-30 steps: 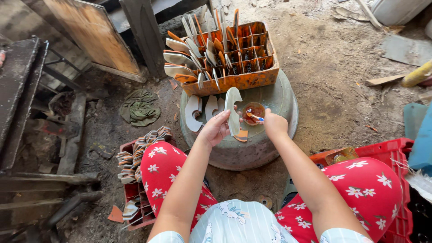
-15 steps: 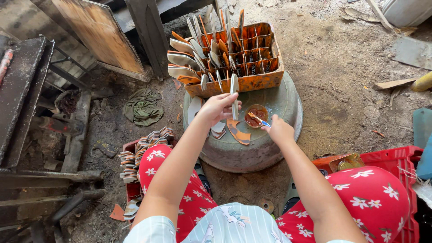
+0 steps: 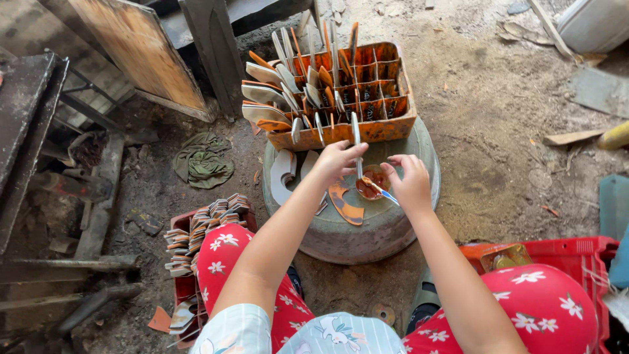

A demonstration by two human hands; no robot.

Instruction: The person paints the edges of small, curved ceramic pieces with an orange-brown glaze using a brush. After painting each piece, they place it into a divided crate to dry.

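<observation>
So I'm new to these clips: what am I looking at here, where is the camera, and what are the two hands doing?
There is no machine: a seated person works with bare hands, and the camera sits on their head, looking down past their knees. In front of them an upturned metal basin serves as a table on the dirt ground. The left hand pinches a thin flat strip, standing upright. The right hand holds a small brush at a little dish of orange-brown paste. An orange-smeared curved piece and pale curved pieces lie on the basin. Behind stands an orange divided crate full of strips.
</observation>
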